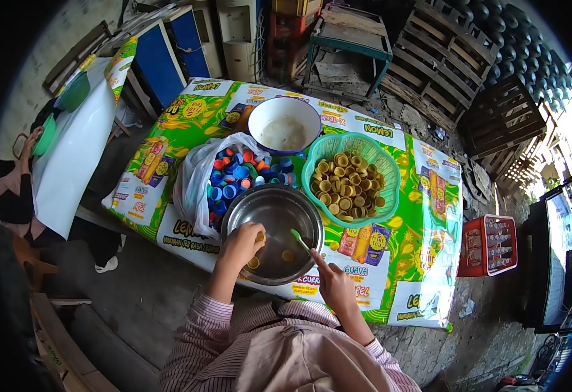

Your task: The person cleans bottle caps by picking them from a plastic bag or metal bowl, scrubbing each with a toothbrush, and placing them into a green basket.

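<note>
My left hand (242, 243) is closed on a yellow bottle cap over the left side of a steel basin (230, 208); only part of that cap shows past the fingers. A green toothbrush (300, 240) is gripped in my right hand (333, 282), its head reaching over the basin. Inside the basin lie a few loose yellow caps (288, 255). Just behind it, a clear plastic bag (193, 183) stands open, filled with blue, red and green bottle caps (241, 172). A mint-green basket (390, 153) of many yellow caps (348, 183) sits to the right.
A white enamel bowl (283, 124) stands at the back of the table, on its printed cover (416, 261). Far left, another person's hand (32, 138) is at a green basket (46, 134). A red bottle crate (488, 245) is to the right, with wooden pallets (443, 55) behind.
</note>
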`<state>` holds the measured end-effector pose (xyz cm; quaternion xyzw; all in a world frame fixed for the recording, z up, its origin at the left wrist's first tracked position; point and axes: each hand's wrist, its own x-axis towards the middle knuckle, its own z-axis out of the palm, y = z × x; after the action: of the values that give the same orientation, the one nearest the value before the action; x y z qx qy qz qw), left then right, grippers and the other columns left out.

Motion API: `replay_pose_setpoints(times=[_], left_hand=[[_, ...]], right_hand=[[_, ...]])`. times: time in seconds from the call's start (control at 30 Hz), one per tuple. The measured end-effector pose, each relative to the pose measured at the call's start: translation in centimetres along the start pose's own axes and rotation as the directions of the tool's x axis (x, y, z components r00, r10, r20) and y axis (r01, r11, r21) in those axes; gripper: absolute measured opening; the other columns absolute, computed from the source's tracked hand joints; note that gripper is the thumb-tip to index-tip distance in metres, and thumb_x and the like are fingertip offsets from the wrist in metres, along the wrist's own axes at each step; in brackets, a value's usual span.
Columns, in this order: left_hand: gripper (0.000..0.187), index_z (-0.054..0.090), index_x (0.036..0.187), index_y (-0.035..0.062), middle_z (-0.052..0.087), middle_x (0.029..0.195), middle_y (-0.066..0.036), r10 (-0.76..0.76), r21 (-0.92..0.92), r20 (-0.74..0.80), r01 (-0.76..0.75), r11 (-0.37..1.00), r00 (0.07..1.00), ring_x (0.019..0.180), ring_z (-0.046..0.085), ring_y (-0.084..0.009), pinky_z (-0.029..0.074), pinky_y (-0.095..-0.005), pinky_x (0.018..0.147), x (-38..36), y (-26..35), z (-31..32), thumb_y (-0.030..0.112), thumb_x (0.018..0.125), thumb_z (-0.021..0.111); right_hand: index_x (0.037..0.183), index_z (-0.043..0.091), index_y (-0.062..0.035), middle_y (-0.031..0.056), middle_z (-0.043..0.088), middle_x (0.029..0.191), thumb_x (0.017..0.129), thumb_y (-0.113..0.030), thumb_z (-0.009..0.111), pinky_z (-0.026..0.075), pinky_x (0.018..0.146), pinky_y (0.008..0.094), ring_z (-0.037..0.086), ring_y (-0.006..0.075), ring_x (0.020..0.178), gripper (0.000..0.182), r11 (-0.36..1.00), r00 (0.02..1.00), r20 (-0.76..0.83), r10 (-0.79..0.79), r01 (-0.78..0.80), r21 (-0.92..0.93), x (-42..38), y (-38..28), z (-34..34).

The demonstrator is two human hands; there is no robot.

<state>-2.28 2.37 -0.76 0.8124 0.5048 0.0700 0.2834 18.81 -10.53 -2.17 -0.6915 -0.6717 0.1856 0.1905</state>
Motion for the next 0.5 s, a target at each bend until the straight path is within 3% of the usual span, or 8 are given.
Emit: replay_pose_setpoints(times=[0.03,0.07,0.13,0.2,0.27,0.3,0.4,0.5], left_hand=[[0.029,0.056,0.1,0.0015,0.061,0.093,-0.013,-0.006,-0.242,-0.05,-0.007,0.97,0.999,0.079,0.062,-0.0229,0.051,-0.0299,0.07,-0.1,0.6,-0.3,0.004,0.074,0.067],[0.029,0.056,0.1,0.0015,0.061,0.093,-0.013,0.006,-0.239,-0.057,-0.02,0.971,0.998,0.079,0.062,-0.0229,0.051,-0.0299,0.07,-0.1,1.3,-0.8,0.004,0.074,0.067],[0.026,0.057,0.097,-0.0002,0.062,0.085,-0.012,0.103,-0.379,-0.368,-0.25,0.891,0.924,0.077,0.062,-0.0219,0.05,-0.0312,0.066,-0.9,3.5,-1.9,0.005,0.074,0.067],[0.027,0.056,0.099,-0.0002,0.062,0.086,-0.013,0.107,-0.459,-0.344,-0.266,0.848,0.933,0.078,0.062,-0.021,0.049,-0.031,0.066,-0.8,2.5,-0.9,0.005,0.075,0.067],[0.027,0.054,0.102,0.0024,0.059,0.095,-0.017,0.037,-0.067,-0.054,-0.041,0.997,0.998,0.082,0.06,-0.0316,0.049,-0.0367,0.07,-0.5,-1.2,2.4,0.003,0.076,0.062],[0.025,0.054,0.101,0.0029,0.059,0.094,-0.018,-0.014,-0.375,-0.082,-0.018,0.927,0.997,0.082,0.06,-0.0337,0.048,-0.0376,0.072,-0.4,-0.5,2.3,0.003,0.077,0.061],[0.022,0.055,0.098,-0.0003,0.061,0.084,-0.014,0.058,-0.293,-0.286,-0.145,0.945,0.957,0.075,0.061,-0.0232,0.048,-0.0308,0.066,-1.1,1.3,1.1,0.002,0.077,0.061],[0.022,0.058,0.096,-0.0003,0.063,0.085,-0.017,-0.157,-0.129,0.074,0.166,0.978,0.985,0.081,0.062,-0.0274,0.048,-0.0337,0.072,-1.1,0.0,0.8,0.011,0.077,0.063]], right_hand=[[0.131,0.043,-0.0212,0.0115,0.052,0.064,0.084,-0.006,0.052,0.042,0.047,0.0417,0.053,0.0304,0.053,0.05,0.997,0.997,-0.067,-0.029,0.034,0.069,-0.2,-0.3,-0.1],[0.131,0.042,-0.021,0.0113,0.051,0.064,0.084,-0.006,0.052,0.042,0.047,0.0418,0.053,0.0303,0.052,0.051,0.99,0.991,-0.123,-0.051,0.067,0.125,-0.4,-0.5,-0.3],[0.132,0.042,-0.0203,0.0122,0.052,0.066,0.084,-0.005,0.051,0.042,0.048,0.0418,0.053,0.0305,0.052,0.051,0.974,0.983,-0.159,-0.096,0.125,0.188,-0.5,-1.3,-1.7],[0.132,0.042,-0.02,0.0126,0.052,0.067,0.084,-0.005,0.051,0.043,0.048,0.0417,0.053,0.031,0.053,0.051,0.962,0.977,-0.186,-0.106,0.148,0.231,0.0,-0.6,-0.5],[0.132,0.041,-0.0196,0.0131,0.053,0.068,0.084,-0.005,0.05,0.043,0.049,0.0417,0.053,0.0315,0.053,0.05,0.945,0.971,-0.211,-0.116,0.173,0.276,-0.3,-0.3,0.0],[0.133,0.04,-0.0197,0.0114,0.052,0.066,0.083,-0.004,0.051,0.044,0.047,0.0407,0.054,0.0299,0.052,0.053,0.969,0.981,-0.156,-0.117,0.147,0.2,-0.5,-0.2,-0.2],[0.134,0.038,-0.0191,0.0122,0.055,0.068,0.083,-0.005,0.051,0.046,0.048,0.0406,0.056,0.0304,0.055,0.054,0.97,0.986,-0.134,-0.096,0.122,0.209,-1.3,-0.2,-1.2],[0.132,0.039,-0.0175,0.0171,0.06,0.078,0.087,-0.008,0.049,0.046,0.051,0.0427,0.058,0.0347,0.059,0.048,0.933,0.989,-0.147,-0.031,0.081,0.35,-1.7,0.7,-1.5]])
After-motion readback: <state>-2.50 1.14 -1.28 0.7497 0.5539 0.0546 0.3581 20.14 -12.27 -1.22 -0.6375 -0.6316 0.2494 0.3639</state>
